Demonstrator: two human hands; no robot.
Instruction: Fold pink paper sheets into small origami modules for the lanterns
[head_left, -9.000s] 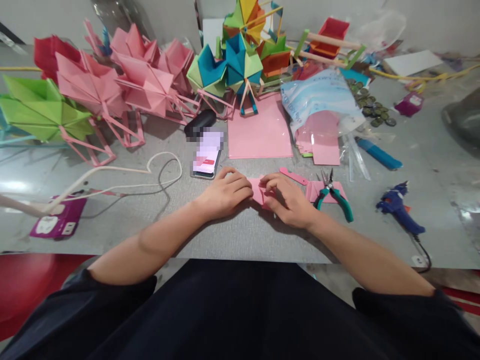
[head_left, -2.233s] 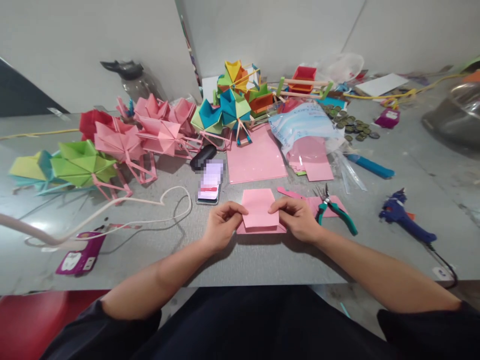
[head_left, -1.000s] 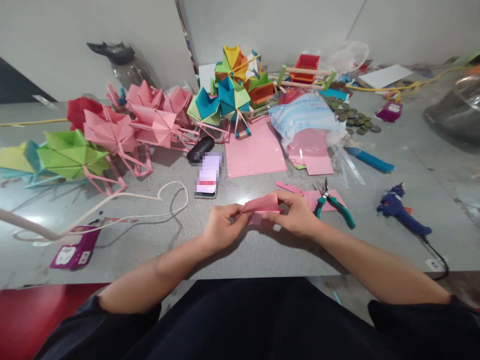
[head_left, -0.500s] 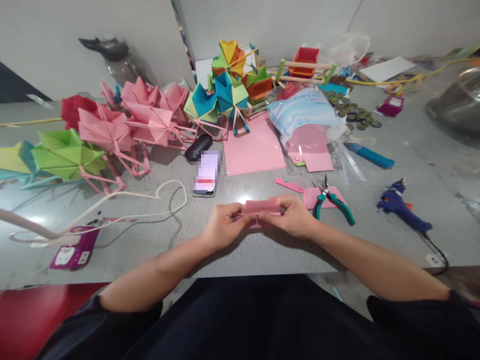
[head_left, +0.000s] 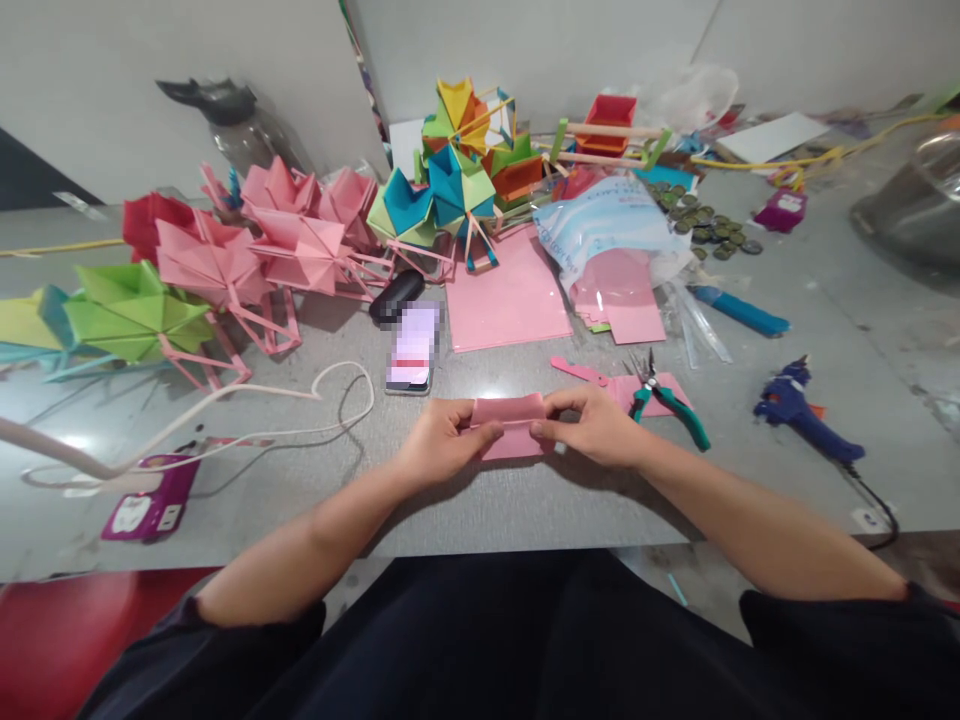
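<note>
A small pink paper (head_left: pixel 511 410) with a crease across its middle is held low over the table, near the front edge. My left hand (head_left: pixel 442 440) pinches its left end between thumb and fingers. At its right end, my right hand (head_left: pixel 589 427) grips the paper the same way. Green-handled pliers (head_left: pixel 651 390) lie on small pink paper pieces just beyond my right hand, beside a pink cutter-like tool (head_left: pixel 578 371). Farther back lies a large pink sheet (head_left: pixel 506 290).
A phone (head_left: pixel 413 345), a white cable (head_left: pixel 247 392) and a purple power block (head_left: pixel 154 497) lie to the left. A blue glue gun (head_left: pixel 806 410) is at the right. Folded pink models (head_left: pixel 296 245), a plastic bag (head_left: pixel 611 230) and coins (head_left: pixel 709 225) fill the back.
The thumbs have moved apart, and more of the paper's lower part shows below the crease. My left hand has shifted slightly left.
</note>
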